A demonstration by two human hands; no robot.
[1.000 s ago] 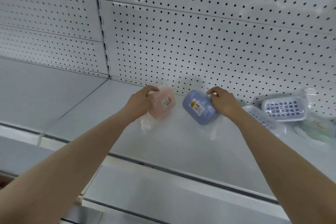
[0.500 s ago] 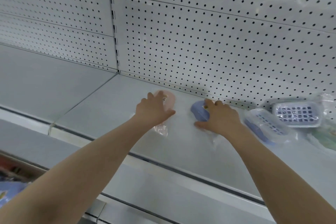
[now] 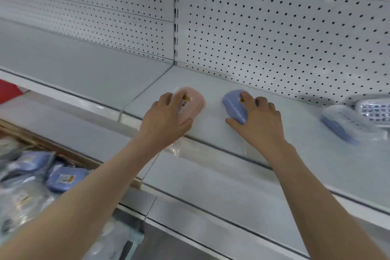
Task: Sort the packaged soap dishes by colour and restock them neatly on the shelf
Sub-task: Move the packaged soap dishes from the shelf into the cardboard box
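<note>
On the pink dish (image 3: 195,104) and blue dish (image 3: 233,106), labels (image 3: 185,101) (barcodes, perhaps) unreadable.

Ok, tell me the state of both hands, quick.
Left hand: grips the pink soap dish on the shelf.
Right hand: grips the blue soap dish beside it.

Gripping pink soap dish (image 3: 195,103) w/ L hand (image 3: 166,120), fingers over its top, thumb at near side; dish flat on shelf (image 3: 299,133). Gripping blue soap dish (image 3: 233,104) w/ R hand (image 3: 259,120) the same way, also flat on shelf, just right of L hand, not touching the pink one. Right of R hand, well apart: more wrapped dishes (image 3: 341,124), blurred. Beyond both hands: white pegboard (image 3: 274,38). Below L forearm: box (image 3: 42,141) w/ blue packaged dishes (image 3: 63,177), blurry. Far left of L hand: sth red (image 3: 8,93), can't tell what.
</note>
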